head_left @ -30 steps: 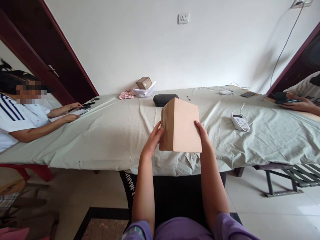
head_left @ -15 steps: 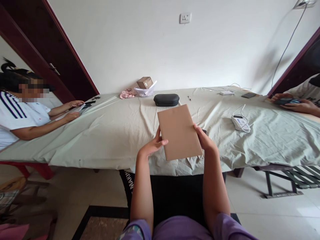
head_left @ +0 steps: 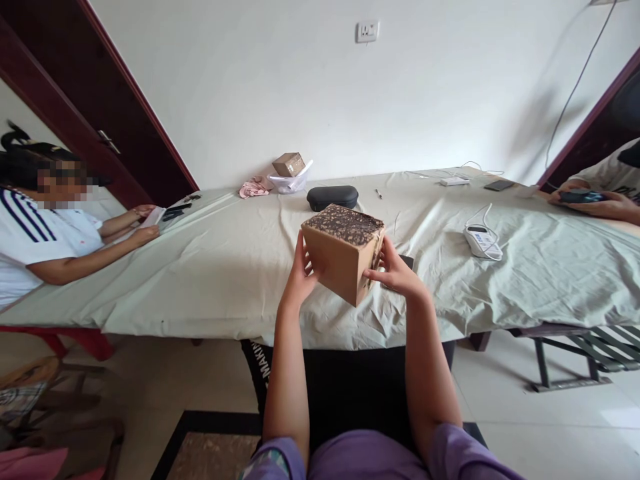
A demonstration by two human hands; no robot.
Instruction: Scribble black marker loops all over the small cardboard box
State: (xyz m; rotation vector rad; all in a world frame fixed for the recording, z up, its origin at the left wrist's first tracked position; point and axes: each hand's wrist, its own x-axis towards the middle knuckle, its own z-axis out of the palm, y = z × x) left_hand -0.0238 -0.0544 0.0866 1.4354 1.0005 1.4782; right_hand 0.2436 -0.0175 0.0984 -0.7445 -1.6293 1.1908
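A cardboard box (head_left: 333, 267) is held up over the near part of the table, tilted with one corner towards me. Its top face is dark and mottled, with torn-looking brown patches; the sides I see are plain brown. My left hand (head_left: 301, 277) grips its left side, thumb on the front face. On the right side, my right hand (head_left: 395, 270) closes on it, thumb near the front corner. A dark flat object (head_left: 406, 261) lies on the cloth behind my right hand, mostly hidden.
A black case (head_left: 333, 198) lies beyond the box. Further back are a pink cloth (head_left: 255, 187) and a small carton (head_left: 289, 164) on a plastic container (head_left: 295, 181). A white device with a cable (head_left: 483, 241) lies right. People sit at both ends, one holding paper (head_left: 151, 217).
Both hands have turned the box: its flat plain face pointed up at me before, and now the dark mottled face is on top with two sides showing.
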